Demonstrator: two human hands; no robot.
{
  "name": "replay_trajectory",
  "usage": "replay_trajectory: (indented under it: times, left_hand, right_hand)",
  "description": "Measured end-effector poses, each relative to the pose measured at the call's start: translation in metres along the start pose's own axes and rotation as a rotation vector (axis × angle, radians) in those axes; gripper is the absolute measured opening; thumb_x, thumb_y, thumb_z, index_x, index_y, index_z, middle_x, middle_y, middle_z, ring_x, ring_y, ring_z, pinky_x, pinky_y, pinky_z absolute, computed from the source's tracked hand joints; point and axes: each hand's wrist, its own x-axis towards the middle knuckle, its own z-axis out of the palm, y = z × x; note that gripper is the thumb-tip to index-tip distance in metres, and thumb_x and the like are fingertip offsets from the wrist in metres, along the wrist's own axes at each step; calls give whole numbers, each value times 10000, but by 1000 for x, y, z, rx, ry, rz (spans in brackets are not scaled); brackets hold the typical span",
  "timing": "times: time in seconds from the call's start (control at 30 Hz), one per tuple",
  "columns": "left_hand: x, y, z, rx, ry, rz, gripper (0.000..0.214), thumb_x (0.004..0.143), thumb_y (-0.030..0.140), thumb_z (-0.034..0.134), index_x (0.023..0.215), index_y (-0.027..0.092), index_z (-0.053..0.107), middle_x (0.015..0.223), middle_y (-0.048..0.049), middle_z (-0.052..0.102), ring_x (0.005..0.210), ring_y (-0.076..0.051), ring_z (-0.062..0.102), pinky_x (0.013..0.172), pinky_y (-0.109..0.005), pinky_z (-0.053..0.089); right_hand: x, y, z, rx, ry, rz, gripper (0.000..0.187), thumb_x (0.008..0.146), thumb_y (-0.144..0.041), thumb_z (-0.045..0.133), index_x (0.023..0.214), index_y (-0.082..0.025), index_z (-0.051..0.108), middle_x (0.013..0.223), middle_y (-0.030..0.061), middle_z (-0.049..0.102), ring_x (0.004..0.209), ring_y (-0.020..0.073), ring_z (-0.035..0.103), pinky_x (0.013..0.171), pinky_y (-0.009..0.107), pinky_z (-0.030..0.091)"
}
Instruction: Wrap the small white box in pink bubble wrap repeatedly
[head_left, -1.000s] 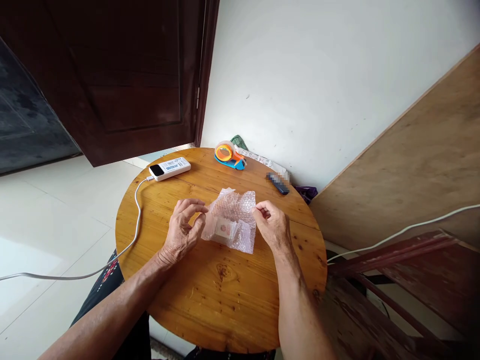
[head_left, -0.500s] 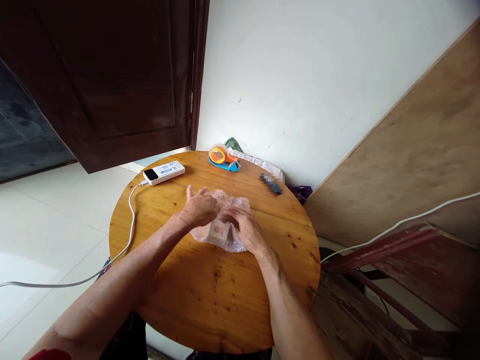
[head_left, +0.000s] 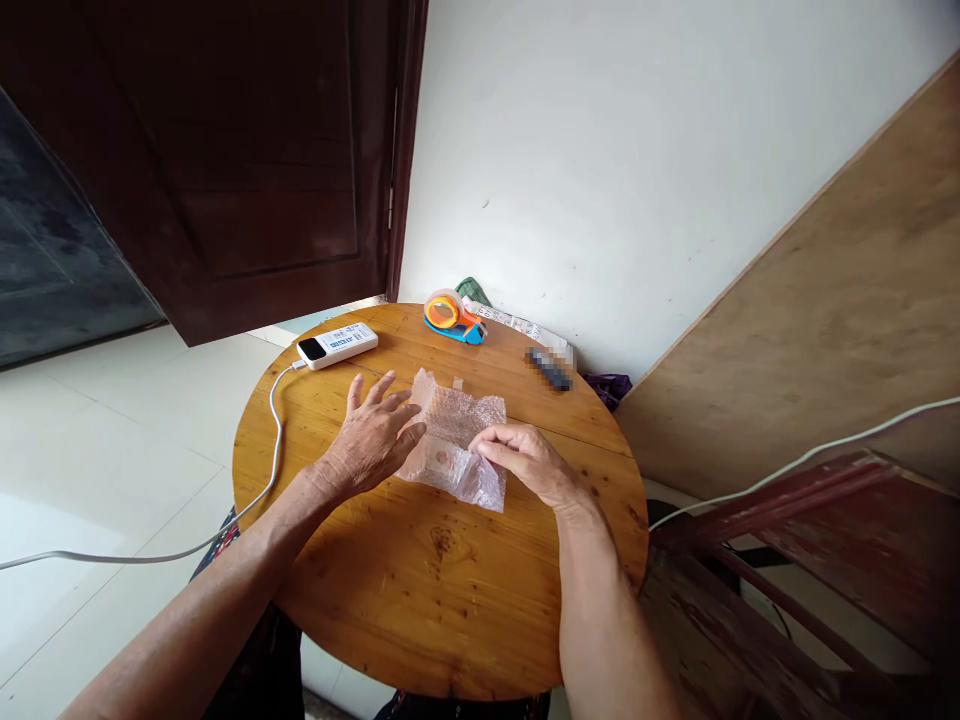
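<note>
A sheet of clear, pinkish bubble wrap (head_left: 457, 412) lies spread on the round wooden table (head_left: 442, 620). Its near part covers a small pale box (head_left: 441, 458) with a reddish round mark, seen blurred through the plastic. My left hand (head_left: 377, 432) is at the wrap's left edge, fingers spread apart, with the fingertips over the plastic. On the right, my right hand (head_left: 529, 460) pinches the bubble wrap between thumb and fingers, beside the covered box.
Toward the back stands an orange and blue tape dispenser (head_left: 454, 318). A white power bank-like device (head_left: 339, 346) with a cable (head_left: 277, 440) lies back left. A blurred dark object (head_left: 548, 369) is back right. Wall and door border the table.
My left hand has drawn back leftward and spread its fingers. The wrap's near part now lies over the box, which showed more plainly before. My right hand has shifted right and pinches the wrap.
</note>
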Motion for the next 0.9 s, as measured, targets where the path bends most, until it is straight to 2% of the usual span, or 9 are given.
replay_trajectory:
  times: [0.17, 0.27, 0.37, 0.43, 0.53, 0.63, 0.73, 0.8, 0.9]
  left_hand:
    - [-11, 11, -26, 35, 111, 137, 345, 997, 352, 421, 1120, 196, 703, 1440, -122, 541, 1473, -345, 273, 1190, -627, 139]
    - [-15, 25, -38, -83, -60, 308, 345, 1012, 331, 387, 1162, 209, 673, 1352, -109, 615, 1396, -298, 427, 1157, -518, 308]
    - [-18, 33, -39, -142, -270, 223, 397, 1026, 385, 320, 1170, 218, 651, 1034, -109, 735, 1014, -275, 694, 896, -413, 519]
    - [-23, 30, -34, -88, -335, 91, 390, 1005, 410, 350, 1171, 209, 640, 856, -106, 736, 804, -284, 719, 717, -377, 536]
    - [-31, 17, -22, 28, -363, -13, 250, 897, 325, 516, 1058, 219, 675, 758, -91, 714, 730, -302, 706, 665, -380, 528]
    - [-37, 8, -10, 30, -280, -40, 283, 823, 279, 575, 1086, 226, 664, 909, -100, 718, 840, -302, 703, 736, -402, 545]
    - [-35, 10, 3, -10, -176, 13, 567, 773, 322, 645, 1309, 167, 543, 1217, -165, 649, 1125, -337, 628, 939, -462, 518]
    - [-33, 15, 15, -43, -187, 31, 791, 713, 351, 714, 1410, 106, 431, 1383, -216, 552, 1290, -359, 522, 1078, -487, 433]
    - [-36, 18, 32, -68, -264, 12, 1003, 630, 443, 789, 1453, 68, 355, 1463, -259, 474, 1389, -393, 417, 1159, -522, 331]
  right_hand:
    - [-10, -33, 5, 68, -439, -127, 222, 886, -290, 584, 920, -199, 784, 909, 34, 773, 817, 162, 702, 764, 265, 527]
    - [-20, -46, 22, -42, -575, -102, 254, 847, -172, 574, 958, -234, 794, 912, 9, 784, 817, 157, 719, 756, 244, 532]
    - [-35, -47, 37, -111, -593, -54, 319, 803, -112, 571, 982, -258, 791, 923, -9, 783, 810, 150, 711, 735, 230, 523]
    - [-45, -43, 40, -120, -561, -6, 312, 808, -126, 572, 1001, -254, 780, 933, -6, 778, 796, 149, 699, 715, 235, 517]
    - [-51, -35, 39, -88, -391, 71, 214, 851, -206, 571, 958, -223, 756, 825, -3, 751, 714, 139, 666, 655, 237, 503]
    - [-42, -29, 40, -85, -37, 72, 162, 886, -271, 548, 917, -208, 695, 765, -1, 695, 689, 139, 638, 638, 249, 503]
    - [-24, -23, 48, -231, 245, 6, 302, 803, -231, 635, 1105, -227, 637, 1073, 58, 692, 976, 205, 652, 808, 328, 534]
    - [-15, -19, 55, -335, 250, -17, 471, 735, -175, 681, 1197, -230, 604, 1202, 86, 661, 1130, 251, 608, 933, 392, 506]
    - [-16, -13, 55, -378, 217, 18, 414, 754, -179, 666, 1163, -214, 620, 1111, 82, 699, 1050, 246, 642, 943, 410, 499]
